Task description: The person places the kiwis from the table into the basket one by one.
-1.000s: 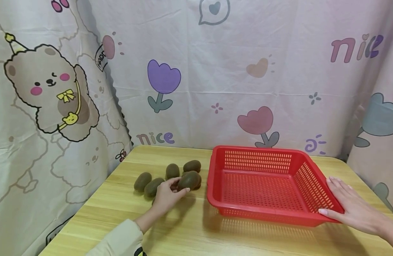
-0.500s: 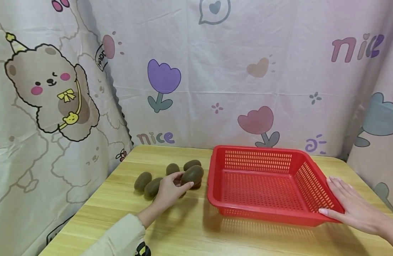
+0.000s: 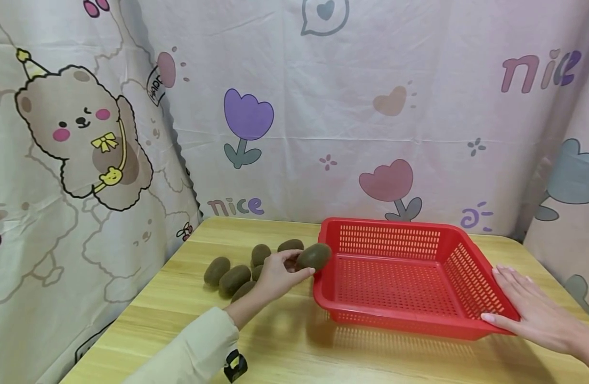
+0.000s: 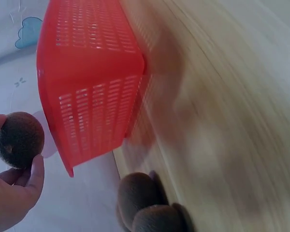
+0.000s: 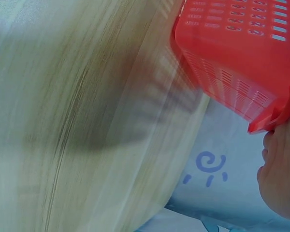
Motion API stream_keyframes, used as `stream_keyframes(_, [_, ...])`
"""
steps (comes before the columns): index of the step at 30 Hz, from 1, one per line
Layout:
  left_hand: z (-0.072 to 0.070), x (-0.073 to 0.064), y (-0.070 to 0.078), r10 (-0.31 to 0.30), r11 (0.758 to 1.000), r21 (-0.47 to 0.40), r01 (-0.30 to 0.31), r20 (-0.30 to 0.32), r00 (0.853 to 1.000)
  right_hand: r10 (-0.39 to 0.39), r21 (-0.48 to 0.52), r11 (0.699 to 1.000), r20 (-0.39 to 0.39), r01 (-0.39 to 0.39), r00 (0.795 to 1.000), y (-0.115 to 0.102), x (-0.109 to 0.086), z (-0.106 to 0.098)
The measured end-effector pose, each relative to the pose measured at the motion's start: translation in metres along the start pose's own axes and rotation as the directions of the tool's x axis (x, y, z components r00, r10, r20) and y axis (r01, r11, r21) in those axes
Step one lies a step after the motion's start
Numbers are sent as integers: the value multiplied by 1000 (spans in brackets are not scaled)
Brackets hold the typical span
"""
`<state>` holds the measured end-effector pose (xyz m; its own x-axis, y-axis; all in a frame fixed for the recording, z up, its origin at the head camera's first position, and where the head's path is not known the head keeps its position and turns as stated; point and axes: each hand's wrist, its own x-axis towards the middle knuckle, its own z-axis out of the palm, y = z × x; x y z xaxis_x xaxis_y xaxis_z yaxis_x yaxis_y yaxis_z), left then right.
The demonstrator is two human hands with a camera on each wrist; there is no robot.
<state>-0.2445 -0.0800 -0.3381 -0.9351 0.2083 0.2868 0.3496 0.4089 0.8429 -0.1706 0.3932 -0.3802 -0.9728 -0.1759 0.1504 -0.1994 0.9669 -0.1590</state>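
Head view: one kiwi [image 3: 314, 257] up in the left hand [image 3: 280, 277], right by the red basket [image 3: 395, 313]
Left hand's got it pinched between thumb and fingers, just above the basket's left rim from what I can see. Right hand [image 3: 539, 314] is resting on the right rim, fingers pretty much straight. Other kiwis [image 3: 234, 280] are bunched on the wooden bench [image 3: 284, 346] to the left, some partly hidden behind that left arm.

The left arm [image 3: 198, 344] reaches forward and in, with the thumb and fingers of the left hand [image 3: 277, 276] bent in a pinch, while the right hand [image 3: 534, 314] has straight fingers and its thumb poking out sideways.
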Motion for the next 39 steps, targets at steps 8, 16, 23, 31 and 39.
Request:
stream_keyframes(8, [17,6,9,59,997,39,-63,96,994,0,-15,1000,-2,0,1000,1,-1,0])
stream_keyframes(16, [38,12,19,133,986,76,-148,170,976,7,-24,1000,3,-7,1000,3,-2,2])
stream_keyframes(23, [53,19,27,107,970,188,-152,233,967,3,-35,999,3,-3,1000,2,-1,1])
stream_keyframes(31, [71,29,32,29,910,366,-194,411,911,1,-35,999,0,-1,1000,2,-1,0])
stream_keyframes(39, [92,32,35,-112,841,507,-189,504,857,-2,-33,999,1,2,1000,1,-2,0])
